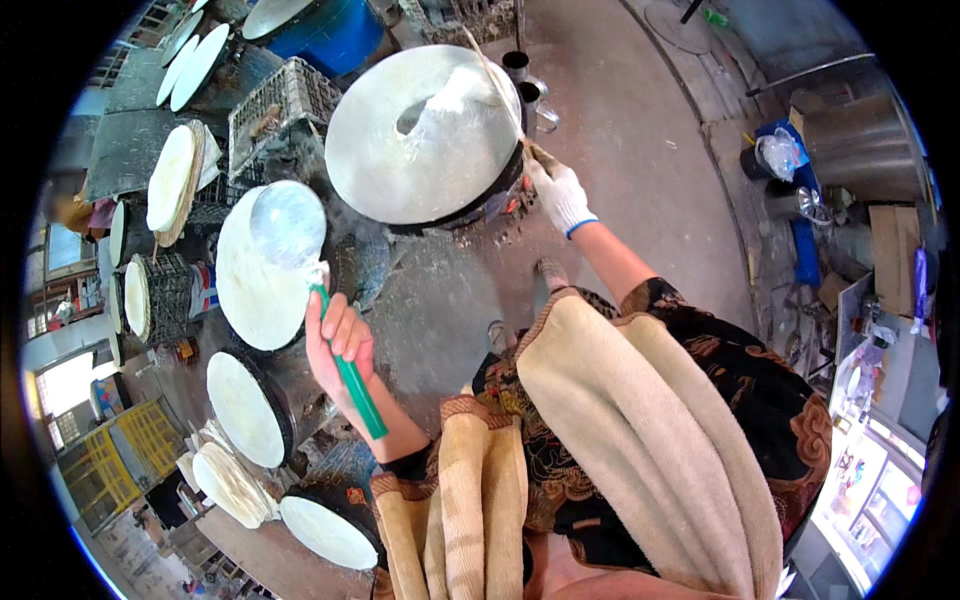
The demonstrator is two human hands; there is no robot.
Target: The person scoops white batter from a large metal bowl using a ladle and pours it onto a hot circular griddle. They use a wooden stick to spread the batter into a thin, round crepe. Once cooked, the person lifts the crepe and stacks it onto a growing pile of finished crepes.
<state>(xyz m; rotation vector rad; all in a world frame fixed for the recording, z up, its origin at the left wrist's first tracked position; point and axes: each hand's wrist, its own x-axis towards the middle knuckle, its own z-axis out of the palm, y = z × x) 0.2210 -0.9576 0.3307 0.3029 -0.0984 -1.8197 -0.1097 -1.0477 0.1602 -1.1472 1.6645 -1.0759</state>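
My bare left hand (342, 338) is closed round the green handle of a ladle (290, 222). The ladle's round bowl looks pale and shiny, over a griddle covered by a white flatbread (258, 305). In a white knit glove with a blue cuff, my right hand (560, 190) grips a thin wooden stick (497, 85). That stick slants along the right side of a large round griddle (370, 150). White batter (465, 95) lies over part of its top, with a dark gap near the middle. Orange embers (515, 200) glow under its rim, close to my glove.
More griddles with white rounds (245, 410) curve down my left side. Stacks of flatbreads (172, 180) stand beyond, by a wire crate (282, 115). A blue drum (325, 40) is at the far left. Metal cups (516, 66) sit beyond the griddle. Shelves and a large metal vessel (865, 145) line the right.
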